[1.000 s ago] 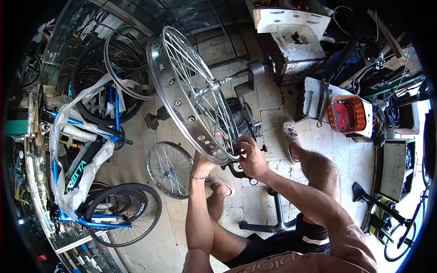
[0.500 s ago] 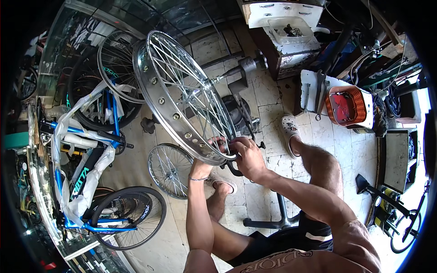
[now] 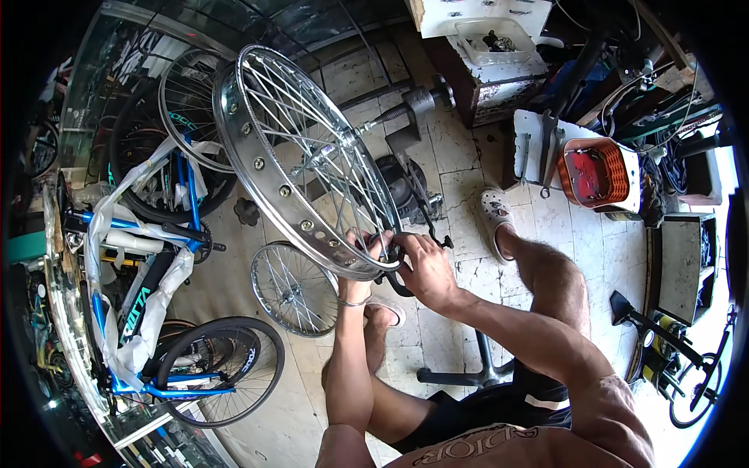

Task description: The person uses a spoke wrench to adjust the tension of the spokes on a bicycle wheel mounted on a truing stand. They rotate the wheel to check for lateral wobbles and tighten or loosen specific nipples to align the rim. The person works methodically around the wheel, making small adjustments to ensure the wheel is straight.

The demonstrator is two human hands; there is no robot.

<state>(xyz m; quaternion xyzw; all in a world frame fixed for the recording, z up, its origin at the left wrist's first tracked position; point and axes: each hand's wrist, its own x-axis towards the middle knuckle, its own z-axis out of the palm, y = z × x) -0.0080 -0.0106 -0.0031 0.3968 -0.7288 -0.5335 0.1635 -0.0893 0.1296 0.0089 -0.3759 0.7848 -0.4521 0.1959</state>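
The spoked wheel (image 3: 321,154) stands on edge at a lean, left of the wheel stand's (image 3: 419,105) grey arm. Its long axis in view runs from upper left to lower right; its axle points up and right, toward that arm, and the rim's outer face, with its row of holes, turns left.

The rim's near, lower end lies between the two hands, below the stand's arm. The left hand (image 3: 378,246) reaches under the rim, fingers bent up inside among the spokes; its grip is partly hidden, so how far it closes I cannot tell. The right hand's (image 3: 427,269) grip is curled, fingertips at the rim's right edge; whether it pinches anything I cannot tell.
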